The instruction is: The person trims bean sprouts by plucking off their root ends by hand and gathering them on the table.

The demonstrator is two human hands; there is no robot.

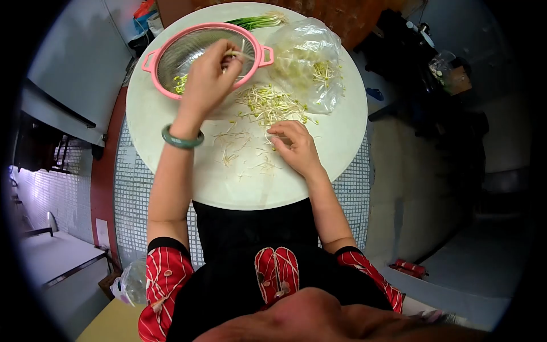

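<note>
Left fingers (231, 73), pinched on a sprout (243, 45), should be kept low over the 11-o'clock colander (171, 60); right fingers (289, 130), half-curled, hold unclear.

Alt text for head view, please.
First-person view of a left hand, green bangle at the wrist, holding sprouts over a pink-rimmed mesh colander; the right hand is at the near edge of a sprout pile on a round white table. Stringy scraps lie nearer; a clear bag of sprouts and a bunch of green stalks lie beyond.
</note>
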